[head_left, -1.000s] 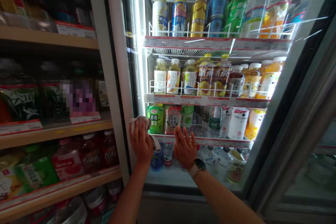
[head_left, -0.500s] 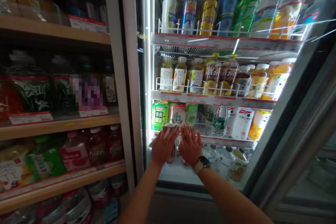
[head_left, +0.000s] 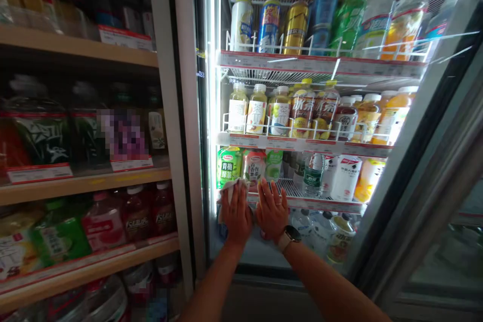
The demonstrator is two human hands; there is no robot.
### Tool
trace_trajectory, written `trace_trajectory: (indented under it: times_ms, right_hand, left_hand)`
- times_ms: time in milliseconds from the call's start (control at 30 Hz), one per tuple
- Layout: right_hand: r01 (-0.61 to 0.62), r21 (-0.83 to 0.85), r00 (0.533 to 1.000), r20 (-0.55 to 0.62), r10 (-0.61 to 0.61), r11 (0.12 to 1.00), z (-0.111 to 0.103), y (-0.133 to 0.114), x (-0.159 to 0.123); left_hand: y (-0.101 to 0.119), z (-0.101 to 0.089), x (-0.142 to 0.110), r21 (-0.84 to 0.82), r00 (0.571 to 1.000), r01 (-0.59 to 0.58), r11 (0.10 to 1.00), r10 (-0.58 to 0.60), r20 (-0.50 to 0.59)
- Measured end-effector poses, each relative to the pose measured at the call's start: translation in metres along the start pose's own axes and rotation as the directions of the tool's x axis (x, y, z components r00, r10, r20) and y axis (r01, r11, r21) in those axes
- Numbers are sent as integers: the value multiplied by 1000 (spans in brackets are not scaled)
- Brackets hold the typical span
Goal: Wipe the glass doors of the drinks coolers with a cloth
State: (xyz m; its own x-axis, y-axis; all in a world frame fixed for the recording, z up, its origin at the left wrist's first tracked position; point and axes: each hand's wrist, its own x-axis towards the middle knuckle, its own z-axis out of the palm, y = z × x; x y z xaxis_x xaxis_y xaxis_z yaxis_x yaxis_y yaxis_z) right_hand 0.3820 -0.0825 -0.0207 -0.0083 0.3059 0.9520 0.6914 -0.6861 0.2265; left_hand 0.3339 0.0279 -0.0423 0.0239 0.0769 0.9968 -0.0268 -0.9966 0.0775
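Note:
My left hand (head_left: 237, 216) presses a pale wiping cloth (head_left: 231, 192) against the glass door of a drinks fridge (head_left: 226, 246), and the cloth bunches under my fingers and palm. My right hand (head_left: 272, 211) lies flat on the same glass, fingers spread, holding nothing, with a round-faced smartwatch (head_left: 292, 236) on its wrist. Both hands are near the low front of the door, in front of bottled drinks. Some bottles on the lower shelf are hidden behind my hands.
Behind the glass, wire-railed shelves hold cans and bottles with red price strips. A pale door frame (head_left: 184, 110) stands left of the door, next to wooden store shelves (head_left: 79, 186) stocked with bottled drinks. Another glass door (head_left: 441, 241) is at the right.
My left hand with the cloth has moved right along the glass, closer to my right hand, and slightly down. The view has shifted a little, so the shelves sit further right than a second ago.

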Motion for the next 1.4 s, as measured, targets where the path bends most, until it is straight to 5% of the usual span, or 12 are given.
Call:
trace_trajectory:
  times_ms: [200, 433, 600, 767, 933, 1167, 1300, 1400]
  right_hand:
    - [-3, 22, 1000, 25, 2, 1000, 0, 2, -3]
    - [4, 0, 1000, 10, -4, 1000, 0, 0, 0]
    - [-6, 13, 1000, -9, 6, 1000, 1, 0, 0]
    - [-1, 65, 1000, -20, 3, 998, 1, 1, -1]
    - [-8, 49, 1000, 9, 7, 999, 0, 1, -1]
    - [-3, 26, 1000, 14, 3, 1000, -2, 0, 0]
    - [-15, 31, 1000, 15, 14, 999, -1, -1, 0]
    - [-13, 44, 1000, 1, 13, 999, 0, 0, 0]
  left_hand:
    - [-16, -14, 5, 6, 970, -211, 977, 208, 125]
    - [-57, -29, 45, 77, 999, 35, 996, -37, 23]
    - [-27, -13, 35, 37, 991, 129, 991, -128, -29]
    - [5, -2, 5, -45, 996, -66, 997, 68, 60]
    - [-10, -11, 10, -22, 974, -179, 984, 181, 135]
    - [-57, -28, 53, 68, 989, 149, 986, -149, -13]
    - [-38, -16, 41, 22, 975, 209, 978, -207, -76]
    - [-9, -5, 18, -15, 995, 103, 995, -104, -2]
